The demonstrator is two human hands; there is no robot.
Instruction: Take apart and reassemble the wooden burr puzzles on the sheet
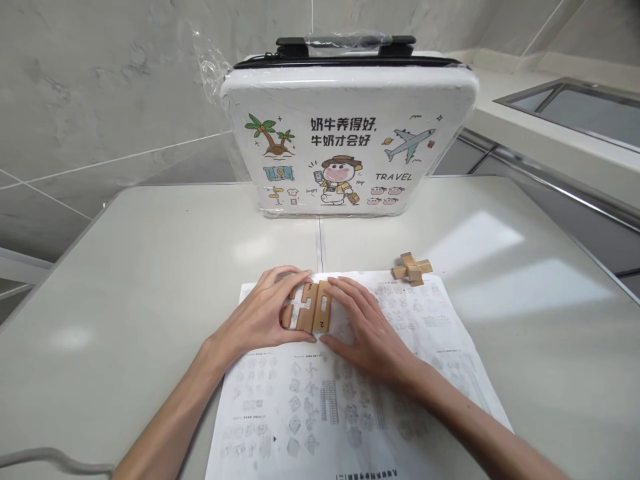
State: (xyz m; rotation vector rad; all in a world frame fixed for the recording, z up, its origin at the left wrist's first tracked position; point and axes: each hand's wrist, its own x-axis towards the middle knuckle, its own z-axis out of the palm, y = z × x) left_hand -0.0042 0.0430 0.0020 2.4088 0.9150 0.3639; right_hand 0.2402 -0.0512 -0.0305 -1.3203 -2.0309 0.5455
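Note:
Several flat wooden puzzle pieces lie side by side on a printed sheet (pixel 270 407) between my hands. One is a long piece (pixel 323 323) marked "2", with a slot through it. Against it on the left lies a notched piece (pixel 306 321); another piece (pixel 287 316) is partly covered by my left hand (pixel 265 310). That hand arches over the notched pieces, fingers at their far end and thumb at the near end. My right hand (pixel 373 327) spans the slotted piece likewise, fingertips at its top and thumb by its bottom end.
An assembled wooden burr puzzle (pixel 413 270) sits at the sheet's far right corner. A white, plastic-wrapped suitcase (pixel 290 93) with cartoon prints stands at the back of the pale table (pixel 125 280). A grey cable (pixel 55 455) lies at the lower left.

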